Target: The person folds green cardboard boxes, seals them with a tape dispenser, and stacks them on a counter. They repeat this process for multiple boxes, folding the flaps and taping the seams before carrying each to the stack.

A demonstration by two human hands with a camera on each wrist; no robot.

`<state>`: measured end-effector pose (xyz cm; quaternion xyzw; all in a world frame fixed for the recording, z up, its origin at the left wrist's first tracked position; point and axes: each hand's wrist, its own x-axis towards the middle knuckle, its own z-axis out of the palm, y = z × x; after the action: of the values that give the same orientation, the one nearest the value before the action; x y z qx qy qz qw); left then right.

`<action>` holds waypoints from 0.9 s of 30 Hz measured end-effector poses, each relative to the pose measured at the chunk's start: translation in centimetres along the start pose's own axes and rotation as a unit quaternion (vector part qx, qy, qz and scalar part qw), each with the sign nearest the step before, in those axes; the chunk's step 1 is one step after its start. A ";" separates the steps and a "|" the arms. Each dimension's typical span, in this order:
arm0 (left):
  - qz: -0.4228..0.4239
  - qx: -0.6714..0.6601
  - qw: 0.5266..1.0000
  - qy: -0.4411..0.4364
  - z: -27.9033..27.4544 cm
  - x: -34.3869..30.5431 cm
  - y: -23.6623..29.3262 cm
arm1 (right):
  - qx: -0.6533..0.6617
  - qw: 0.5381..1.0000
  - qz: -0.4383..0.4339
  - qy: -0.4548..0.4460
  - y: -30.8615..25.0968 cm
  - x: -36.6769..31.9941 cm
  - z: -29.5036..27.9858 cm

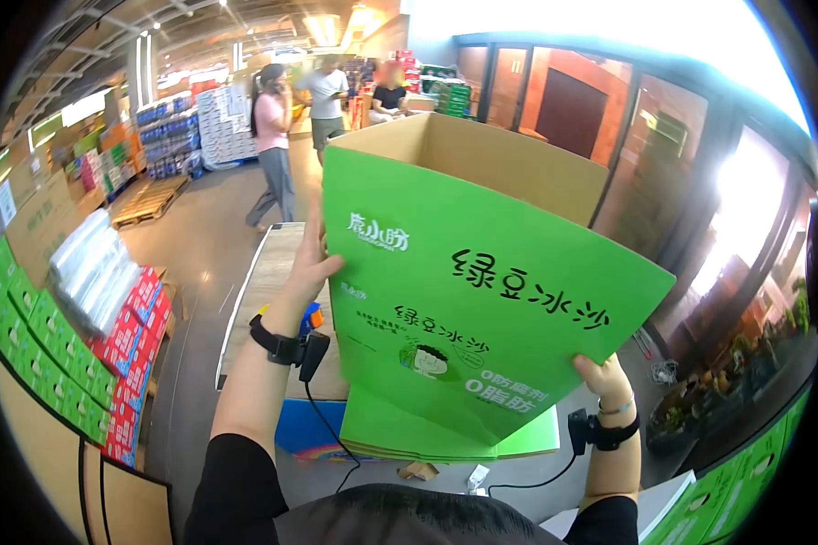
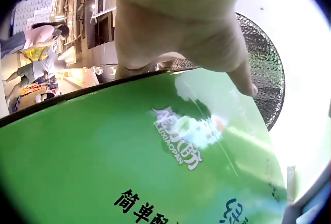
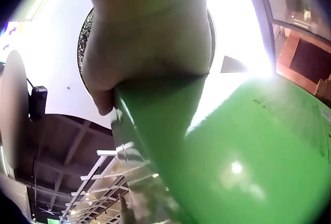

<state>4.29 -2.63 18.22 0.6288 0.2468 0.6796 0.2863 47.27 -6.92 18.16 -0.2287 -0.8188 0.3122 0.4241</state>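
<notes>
A green cardboard carton [image 1: 500, 300] with white and black lettering is held up tilted in front of me, its top open and its brown inside showing. My left hand [image 1: 314, 259] holds its left side, the thumb on the printed face and the fingers along the side. Lower down at the right, my right hand [image 1: 606, 380] grips the edge with its thumb on the printed face. In the left wrist view, the left hand [image 2: 181, 33] lies over the carton's edge. The right hand [image 3: 150, 48] covers a corner in the right wrist view, its fingers partly hidden.
Below the carton lie flat green cardboard sheets [image 1: 427, 445] and a blue box [image 1: 304, 427]. A wood-topped table [image 1: 268, 291] stands behind, with an orange and blue object [image 1: 312, 318] on it. Stacked green cartons [image 1: 50, 341] line the left. Several people are farther back.
</notes>
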 end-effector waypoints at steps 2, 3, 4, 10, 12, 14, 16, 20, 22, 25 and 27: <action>0.011 0.017 1.000 -0.013 -0.6 0.3 -0.6 | -0.005 1.000 -0.015 0.028 0.3 0.1 0.1; 0.016 0.025 0.999 -0.022 -0.7 0.4 -0.9 | -0.026 0.999 -0.027 0.021 0.2 0.1 0.0; -0.003 0.003 1.000 -0.024 -0.8 0.5 -0.8 | -0.047 0.998 -0.039 0.016 -0.1 0.0 -0.1; -0.097 -0.048 0.993 -0.036 -1.2 0.7 -0.1 | -0.185 0.972 -0.068 -0.125 -3.5 2.7 -0.6; -0.150 -0.073 0.985 -0.039 -2.2 1.1 0.6 | -0.124 0.985 -0.044 -0.109 -3.4 2.7 -0.4; -0.168 -0.072 0.981 -0.062 -3.3 1.6 -0.4 | -0.084 0.991 -0.032 -0.097 -3.1 2.5 -0.5; -0.174 -0.045 0.980 -0.087 -3.5 1.8 -0.7 | -0.066 0.992 -0.035 -0.097 -2.3 2.4 -0.8; -0.213 0.074 0.961 -0.162 -4.3 2.2 -0.2 | -0.061 0.994 -0.020 -0.090 -1.5 1.5 -1.2; -0.223 0.100 0.949 -0.199 -4.7 2.7 -0.5 | -0.042 0.997 0.000 -0.071 -1.3 1.0 -1.1; -0.281 0.069 0.939 -0.186 -5.6 3.4 -1.3 | -0.029 0.999 -0.005 0.017 -0.8 0.8 -0.1; -0.284 0.031 0.945 -0.162 -4.3 3.1 -0.9 | 0.040 0.997 0.044 0.047 -0.2 0.1 0.1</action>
<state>-0.06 0.30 19.40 0.6426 0.3867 0.4511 0.4838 47.09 -7.05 18.34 -0.2615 -0.7741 0.3516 0.4570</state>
